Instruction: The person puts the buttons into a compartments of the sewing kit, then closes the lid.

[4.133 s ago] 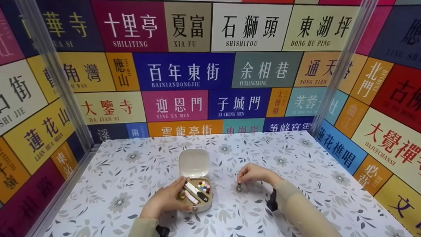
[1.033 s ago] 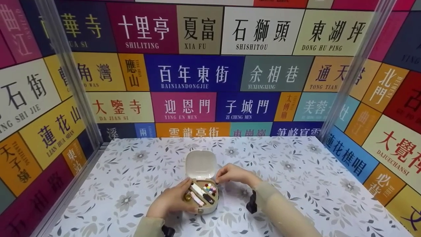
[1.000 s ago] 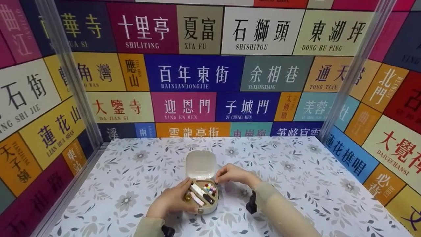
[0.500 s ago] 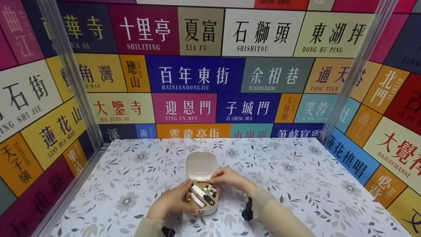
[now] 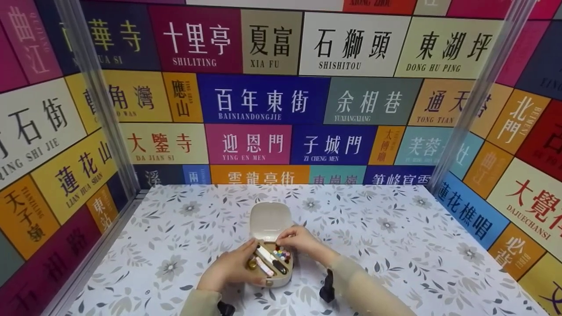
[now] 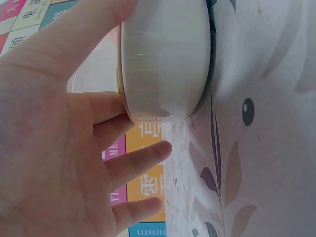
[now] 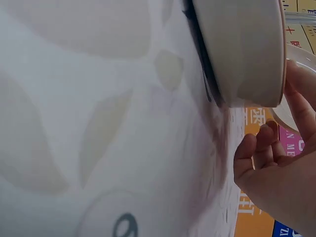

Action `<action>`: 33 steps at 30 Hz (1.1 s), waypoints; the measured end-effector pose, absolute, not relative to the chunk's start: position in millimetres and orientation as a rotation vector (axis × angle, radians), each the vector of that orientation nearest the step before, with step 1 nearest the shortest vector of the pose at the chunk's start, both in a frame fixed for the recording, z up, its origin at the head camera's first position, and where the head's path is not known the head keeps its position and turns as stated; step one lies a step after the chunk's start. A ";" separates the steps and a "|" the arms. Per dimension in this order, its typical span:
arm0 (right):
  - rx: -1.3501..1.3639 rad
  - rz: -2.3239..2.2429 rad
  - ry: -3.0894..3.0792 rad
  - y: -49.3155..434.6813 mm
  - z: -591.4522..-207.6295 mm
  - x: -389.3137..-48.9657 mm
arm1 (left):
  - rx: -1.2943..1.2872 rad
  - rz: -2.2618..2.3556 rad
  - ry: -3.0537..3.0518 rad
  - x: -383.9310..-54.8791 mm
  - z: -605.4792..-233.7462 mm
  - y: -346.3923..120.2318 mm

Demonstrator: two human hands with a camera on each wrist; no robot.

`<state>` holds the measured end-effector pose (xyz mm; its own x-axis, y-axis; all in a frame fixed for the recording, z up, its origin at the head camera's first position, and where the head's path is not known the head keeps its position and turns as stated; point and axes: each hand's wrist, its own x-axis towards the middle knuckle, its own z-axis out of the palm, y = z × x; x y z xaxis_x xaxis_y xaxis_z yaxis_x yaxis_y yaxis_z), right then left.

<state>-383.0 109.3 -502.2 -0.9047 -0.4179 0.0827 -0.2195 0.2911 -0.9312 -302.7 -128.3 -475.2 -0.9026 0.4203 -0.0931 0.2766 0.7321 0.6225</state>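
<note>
A small white hinged case [image 5: 281,281] stands on the table with its lid [image 5: 269,218] raised. My left hand [image 5: 232,266] grips its left side, thumb at the front and forefinger at the back; the other fingers stretch past it in the left wrist view. Inside lie a white stick with a black end [image 5: 266,255], a pinkish stick [image 5: 262,266], a gold round piece [image 5: 252,263] and several coloured beads [image 5: 283,254]. My right hand [image 5: 303,241] reaches over the back right rim, thumb and forefinger pinched above the bead compartment. The small dark bead in that pinch is hidden by the fingertips.
A white tablecloth with grey leaves and flowers [image 5: 189,237] covers the table. Behind and at both sides stand panels with coloured name blocks [image 5: 263,98]. Clear vertical posts mark the left [image 5: 103,109] and right [image 5: 474,101] corners.
My right hand has moved left from the tablecloth to the case, carrying a small dark bead, and then in over the bead compartment. My left hand keeps its hold on the case.
</note>
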 end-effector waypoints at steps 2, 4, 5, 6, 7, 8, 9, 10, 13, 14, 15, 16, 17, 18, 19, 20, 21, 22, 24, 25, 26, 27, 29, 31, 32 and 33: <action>-0.630 -1.695 2.379 107.2 -499.1 -379.2 | 0.554 0.921 2.704 -302.4 -474.9 -128.0; -0.665 -1.720 2.358 105.3 -493.1 -373.6 | 0.557 0.925 2.703 -301.9 -473.8 -127.5; -0.673 -1.724 2.349 104.2 -489.4 -370.5 | 0.559 0.922 2.709 -301.8 -473.3 -127.2; -0.680 -1.723 2.346 103.1 -485.9 -367.4 | 0.560 0.917 2.716 -301.8 -472.6 -126.9; -0.681 -1.722 2.339 102.3 -482.7 -364.7 | 0.561 0.912 2.722 -302.0 -472.4 -126.6; -0.674 -1.721 2.327 101.6 -480.7 -362.9 | 0.567 0.906 2.731 -302.3 -472.0 -126.3; -0.660 -1.719 2.320 101.0 -479.5 -361.8 | 0.575 0.902 2.740 -302.5 -471.9 -126.1; -0.648 -1.715 2.314 100.4 -479.4 -361.6 | 0.578 0.898 2.747 -302.8 -471.6 -125.9; -0.616 -1.701 2.320 99.7 -484.9 -365.6 | 0.591 0.901 2.760 -303.4 -471.5 -125.9; -0.610 -1.697 2.327 99.6 -488.4 -368.1 | 0.594 0.904 2.762 -303.5 -471.5 -126.0; -0.607 -1.690 2.345 99.5 -492.0 -371.0 | 0.588 0.909 2.759 -303.5 -471.3 -126.2; -0.608 -1.683 2.364 99.4 -495.7 -373.8 | 0.583 0.912 2.758 -303.6 -471.2 -126.3; -0.606 -1.676 2.384 99.4 -499.0 -376.4 | 0.581 0.915 2.756 -303.6 -471.0 -126.5; -0.603 -1.672 2.399 99.3 -502.2 -379.3 | 0.577 0.919 2.754 -303.6 -471.1 -126.7; -0.605 -1.671 2.411 99.0 -504.2 -381.1 | 0.573 0.919 2.754 -303.7 -471.0 -126.8; -0.610 -1.669 2.424 98.7 -505.2 -382.2 | 0.572 0.921 2.754 -303.7 -470.8 -127.0; -0.616 -1.663 2.437 98.5 -506.1 -383.1 | 0.569 0.923 2.754 -303.7 -470.5 -127.1; -0.623 -1.660 2.446 98.1 -506.2 -383.3 | 0.569 0.926 2.754 -303.8 -470.6 -127.2; -0.643 -1.668 2.447 97.4 -506.0 -382.8 | 0.571 0.928 2.756 -303.6 -470.1 -127.4; -0.660 -1.670 2.448 97.1 -505.3 -381.6 | 0.571 0.927 2.756 -303.5 -470.0 -127.5; -0.680 -1.672 2.450 96.5 -502.0 -378.2 | 0.574 0.926 2.757 -303.3 -470.2 -127.6; -0.694 -1.674 2.449 95.9 -498.6 -374.5 | 0.573 0.923 2.755 -303.0 -470.4 -127.7; -0.705 -1.676 2.445 94.7 -490.5 -365.3 | 0.573 0.918 2.754 -301.8 -471.3 -128.0; -0.713 -1.664 2.451 93.5 -483.3 -356.6 | 0.569 0.917 2.748 -300.9 -472.9 -128.2; -0.713 -1.658 2.457 93.1 -481.2 -353.6 | 0.569 0.919 2.744 -300.4 -473.6 -128.4; -0.703 -1.648 2.464 93.0 -485.1 -355.2 | 0.566 0.924 2.737 -300.1 -474.4 -128.8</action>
